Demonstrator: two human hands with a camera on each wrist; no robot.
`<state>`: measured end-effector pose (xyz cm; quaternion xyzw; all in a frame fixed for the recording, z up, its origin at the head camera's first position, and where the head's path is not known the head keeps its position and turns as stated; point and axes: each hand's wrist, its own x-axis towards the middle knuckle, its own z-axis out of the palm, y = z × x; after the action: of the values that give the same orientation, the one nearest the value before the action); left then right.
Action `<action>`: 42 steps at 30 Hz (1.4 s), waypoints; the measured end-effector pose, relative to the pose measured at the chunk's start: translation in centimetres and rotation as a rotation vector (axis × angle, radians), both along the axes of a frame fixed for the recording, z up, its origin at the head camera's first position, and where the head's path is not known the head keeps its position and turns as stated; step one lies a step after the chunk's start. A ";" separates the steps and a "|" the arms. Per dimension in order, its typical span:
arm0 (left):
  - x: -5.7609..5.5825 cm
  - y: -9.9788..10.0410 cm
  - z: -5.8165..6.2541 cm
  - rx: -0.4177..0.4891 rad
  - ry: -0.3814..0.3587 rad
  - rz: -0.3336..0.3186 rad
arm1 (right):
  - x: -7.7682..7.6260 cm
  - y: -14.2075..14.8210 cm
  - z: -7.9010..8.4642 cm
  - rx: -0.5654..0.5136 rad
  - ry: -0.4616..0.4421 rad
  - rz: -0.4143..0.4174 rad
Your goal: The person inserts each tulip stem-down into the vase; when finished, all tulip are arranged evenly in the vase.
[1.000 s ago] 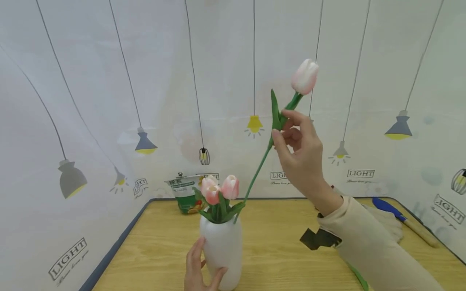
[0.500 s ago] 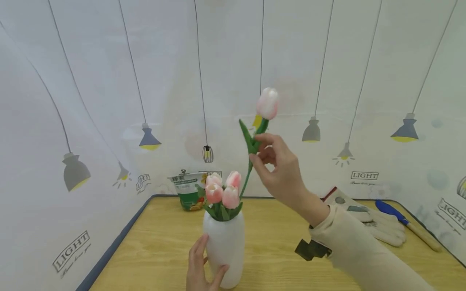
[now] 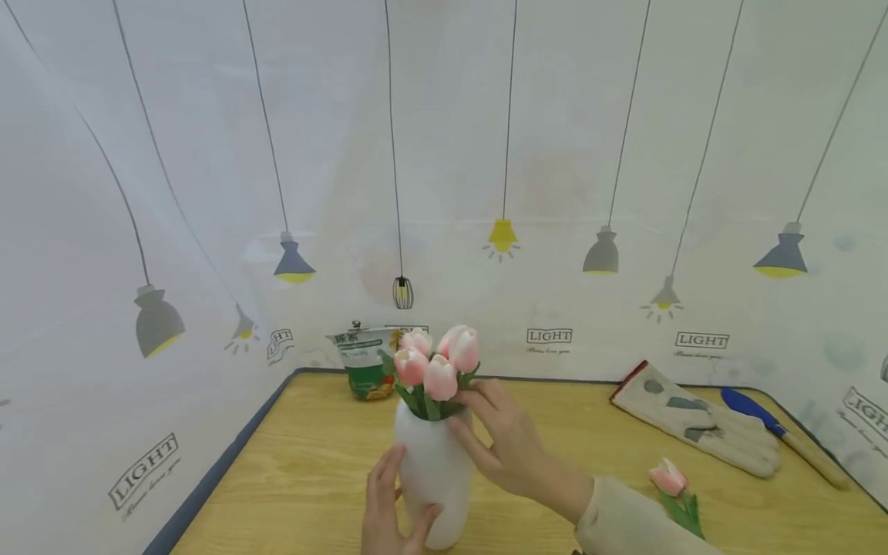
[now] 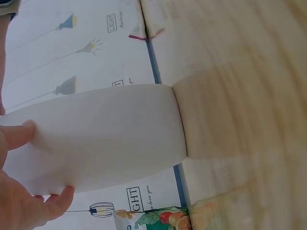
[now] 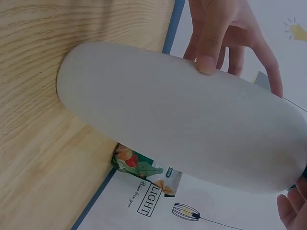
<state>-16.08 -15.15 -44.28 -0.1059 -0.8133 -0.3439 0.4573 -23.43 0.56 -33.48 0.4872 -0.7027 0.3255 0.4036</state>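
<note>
A white vase (image 3: 435, 478) stands on the wooden table with several pink-and-white tulips (image 3: 441, 378) in its mouth. My left hand (image 3: 388, 505) grips the vase's lower left side, fingers and thumb around it; the left wrist view shows this hand (image 4: 24, 191) against the vase wall (image 4: 110, 139). My right hand (image 3: 502, 439) is at the right of the rim, its thumb and forefinger pinching the newly lowered tulip (image 3: 461, 348) low, among green leaves. The exact pinch is partly hidden. In the right wrist view, only fingertips of the right hand (image 5: 293, 208) show beside the rim.
Another tulip (image 3: 671, 479) lies on the table (image 3: 569, 416) to the right. Behind it are a pale work glove (image 3: 694, 424) and a blue-bladed trowel (image 3: 752, 408) with a wooden handle. A green-and-white packet (image 3: 364, 378) stands behind the vase at the left.
My right hand has come down and left with the tulip, whose stem has gone into the vase; its bloom now sits among the others. The left hand stays on the vase.
</note>
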 end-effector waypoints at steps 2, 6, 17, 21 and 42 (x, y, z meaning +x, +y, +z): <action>0.0 0.0 0.0 0.006 -0.013 0.006 | 0.3 0.3 -0.3 0.004 -0.025 0.002; 0.2 0.2 0.1 0.037 -0.083 0.025 | 1.2 1.6 -0.7 -0.024 -0.151 0.046; 0.6 0.5 0.3 0.064 -0.134 0.044 | 0.0 14.6 -5.9 0.185 -0.442 -0.341; 1.0 0.5 0.4 0.079 -0.182 0.070 | -1.2 20.5 -8.5 0.402 -0.780 -0.576; 0.7 0.9 0.8 0.130 -0.238 0.042 | -1.5 26.3 -13.5 0.415 -1.274 -0.387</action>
<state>-15.40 -14.22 -43.44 -0.0174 -0.8399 -0.3963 0.3704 -24.95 26.88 -47.01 0.1346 -0.9244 0.3293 -0.1377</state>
